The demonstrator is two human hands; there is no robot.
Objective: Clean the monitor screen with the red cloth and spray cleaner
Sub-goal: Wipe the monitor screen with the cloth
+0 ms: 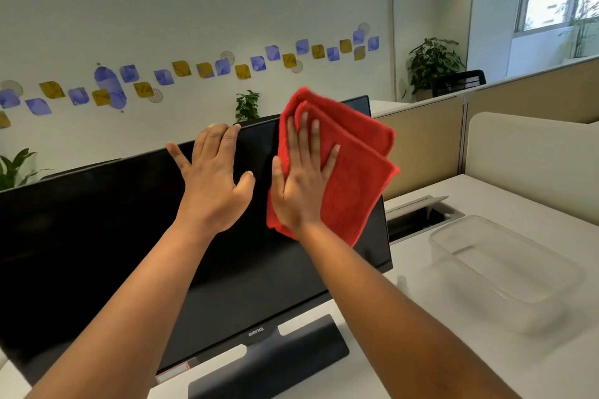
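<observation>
A black monitor (97,236) with a dark screen stands on the white desk, on a dark base (291,356). My right hand (299,178) lies flat on a folded red cloth (353,178) and presses it against the upper right part of the screen. My left hand (210,172) rests spread on the screen near the top, its fingertips hooked over the upper edge. No spray cleaner is in sight.
A clear plastic container (505,272) sits on the desk (470,350) to the right of the monitor. Behind it is a metal cable opening (421,214) in the desk. Beige partition panels (421,146) rise at the right, with potted plants behind.
</observation>
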